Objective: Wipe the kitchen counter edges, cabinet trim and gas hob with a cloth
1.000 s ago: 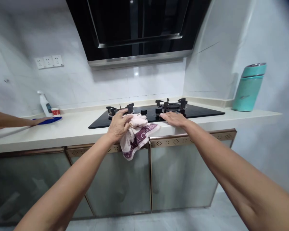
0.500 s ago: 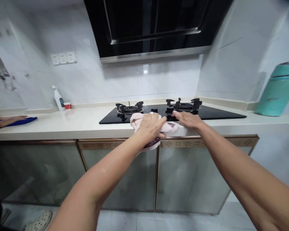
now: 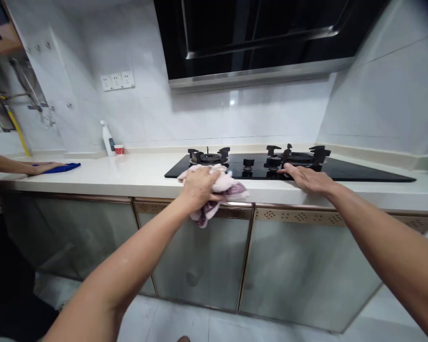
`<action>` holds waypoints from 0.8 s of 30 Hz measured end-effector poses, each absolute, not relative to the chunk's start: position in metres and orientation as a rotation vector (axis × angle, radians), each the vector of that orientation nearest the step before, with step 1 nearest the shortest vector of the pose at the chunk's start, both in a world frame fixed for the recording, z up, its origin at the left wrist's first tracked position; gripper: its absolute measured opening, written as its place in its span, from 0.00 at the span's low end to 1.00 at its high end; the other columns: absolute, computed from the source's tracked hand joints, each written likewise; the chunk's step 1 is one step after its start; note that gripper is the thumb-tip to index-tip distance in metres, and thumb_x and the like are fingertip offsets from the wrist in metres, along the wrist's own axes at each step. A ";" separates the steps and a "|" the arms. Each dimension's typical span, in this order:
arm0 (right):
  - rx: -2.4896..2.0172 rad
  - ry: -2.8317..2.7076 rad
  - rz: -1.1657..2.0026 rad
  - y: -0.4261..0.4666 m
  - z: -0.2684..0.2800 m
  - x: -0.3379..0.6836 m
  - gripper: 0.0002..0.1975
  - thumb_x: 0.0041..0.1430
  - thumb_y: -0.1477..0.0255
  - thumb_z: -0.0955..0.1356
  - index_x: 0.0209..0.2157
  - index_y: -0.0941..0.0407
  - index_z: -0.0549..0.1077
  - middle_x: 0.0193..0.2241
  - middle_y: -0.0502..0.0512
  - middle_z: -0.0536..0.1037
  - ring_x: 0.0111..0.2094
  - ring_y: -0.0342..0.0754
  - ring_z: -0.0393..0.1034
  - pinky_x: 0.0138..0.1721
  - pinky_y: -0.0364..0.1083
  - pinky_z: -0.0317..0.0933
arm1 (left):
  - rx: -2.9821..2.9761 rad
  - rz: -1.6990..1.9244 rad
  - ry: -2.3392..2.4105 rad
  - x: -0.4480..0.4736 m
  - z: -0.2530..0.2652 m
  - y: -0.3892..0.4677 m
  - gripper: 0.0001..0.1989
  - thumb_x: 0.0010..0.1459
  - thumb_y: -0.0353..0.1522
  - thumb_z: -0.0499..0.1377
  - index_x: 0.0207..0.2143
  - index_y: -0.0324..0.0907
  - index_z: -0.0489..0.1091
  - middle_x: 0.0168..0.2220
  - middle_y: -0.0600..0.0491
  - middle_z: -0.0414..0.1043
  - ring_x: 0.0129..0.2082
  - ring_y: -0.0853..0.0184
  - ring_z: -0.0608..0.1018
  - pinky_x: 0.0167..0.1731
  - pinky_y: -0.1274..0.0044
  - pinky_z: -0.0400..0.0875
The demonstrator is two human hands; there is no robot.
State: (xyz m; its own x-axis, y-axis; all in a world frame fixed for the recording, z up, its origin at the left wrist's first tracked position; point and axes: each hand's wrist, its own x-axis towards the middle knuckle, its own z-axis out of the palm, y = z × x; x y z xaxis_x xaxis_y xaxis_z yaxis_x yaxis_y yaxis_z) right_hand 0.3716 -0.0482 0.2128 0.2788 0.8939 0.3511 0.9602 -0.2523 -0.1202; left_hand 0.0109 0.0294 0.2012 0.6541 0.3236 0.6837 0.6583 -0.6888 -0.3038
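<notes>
My left hand (image 3: 199, 186) is closed on a pink and purple cloth (image 3: 231, 190), pressing it against the front edge of the countertop. Part of the cloth lies on the front left of the black gas stove (image 3: 364, 170), and a fold hangs down over the cabinet front. My right hand (image 3: 308, 180) rests with fingers stretched out on the stove's front rim, by the right control knob (image 3: 273, 164). The left knob (image 3: 248, 164) stands between my hands. Behind the cloth sits the left burner (image 3: 209, 157); the right burner (image 3: 299, 157) is beyond my right hand.
At the far left, another person's hand (image 3: 44, 168) rests on a blue cloth (image 3: 66, 167) on the countertop (image 3: 135, 173). A white bottle (image 3: 108, 138) and a red-and-white cup (image 3: 119, 150) stand by the wall. The black range hood (image 3: 264, 38) hangs overhead.
My left hand has slid the cloth leftward along the counter edge. My right hand stays near the right knob. The view has turned left, showing more of the other person.
</notes>
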 end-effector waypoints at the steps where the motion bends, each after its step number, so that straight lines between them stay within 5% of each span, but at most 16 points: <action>1: -2.247 -1.687 -0.266 -0.047 0.212 0.372 0.44 0.65 0.46 0.39 0.61 0.44 0.72 0.65 0.55 0.68 0.66 0.63 0.60 0.62 0.68 0.57 | -2.305 -0.815 -0.822 -0.008 0.202 0.035 0.41 0.51 0.60 0.62 0.61 0.49 0.67 0.53 0.44 0.73 0.51 0.52 0.74 0.48 0.65 0.61; 11: -2.235 -1.656 -0.140 -0.052 0.220 0.359 0.42 0.66 0.46 0.42 0.60 0.45 0.73 0.65 0.56 0.68 0.67 0.66 0.57 0.63 0.70 0.52 | -1.999 -0.759 -1.477 -0.121 0.222 0.077 0.28 0.64 0.53 0.49 0.53 0.46 0.72 0.48 0.45 0.76 0.49 0.51 0.75 0.44 0.65 0.62; 24: -2.216 -1.636 -0.218 -0.050 0.216 0.360 0.43 0.66 0.46 0.42 0.58 0.46 0.75 0.62 0.58 0.71 0.64 0.68 0.62 0.60 0.70 0.57 | -2.266 -0.907 -0.821 0.076 0.191 -0.018 0.30 0.58 0.54 0.59 0.53 0.44 0.71 0.47 0.42 0.73 0.45 0.52 0.72 0.42 0.65 0.59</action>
State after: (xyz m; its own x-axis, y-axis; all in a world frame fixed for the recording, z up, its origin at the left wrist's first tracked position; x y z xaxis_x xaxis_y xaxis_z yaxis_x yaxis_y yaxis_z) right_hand 0.3596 -0.0496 0.2159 0.3115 0.8871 0.3407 0.9453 -0.2526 -0.2064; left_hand 0.0759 -0.0180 0.1906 0.5837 0.3286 0.7425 0.7063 -0.6565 -0.2648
